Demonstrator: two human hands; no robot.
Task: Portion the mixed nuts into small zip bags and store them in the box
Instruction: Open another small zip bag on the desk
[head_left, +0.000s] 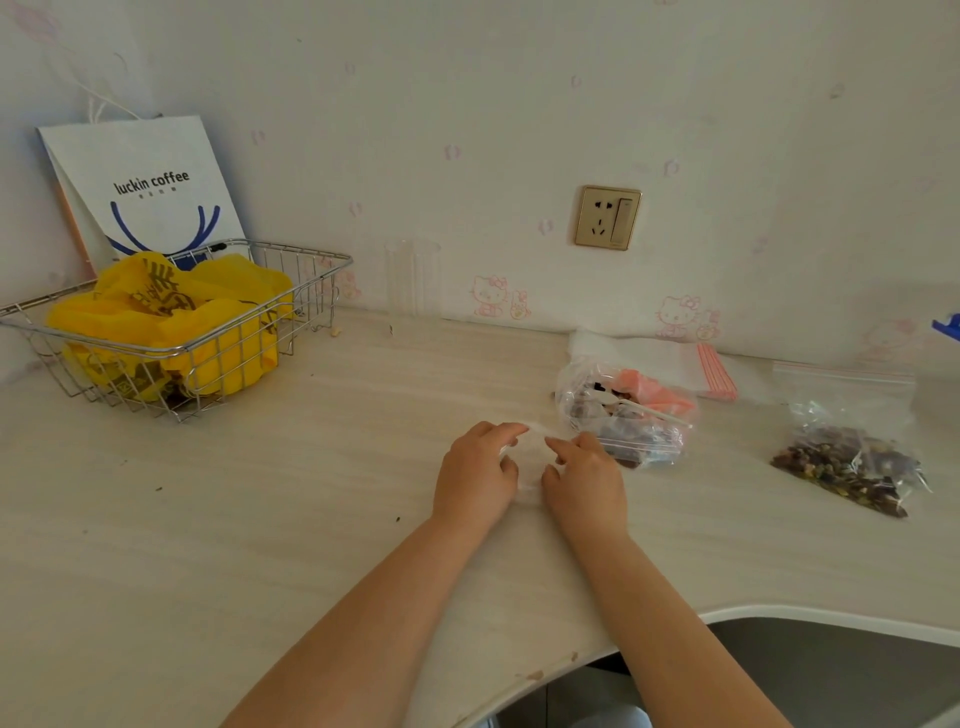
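While both curl, left hand (475, 470) and right hand (584, 480) pinch a thin clear zip bag (530, 462).

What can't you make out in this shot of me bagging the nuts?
- Head view: whether the small clear bag is open or sealed; the left hand and right hand cover it.
- The wire basket contents; a yellow plastic bag hides them.
- The blue object, cut off by the right edge.
- The kinds of nuts in the filled zip bag; too small.
- No storage box in view.
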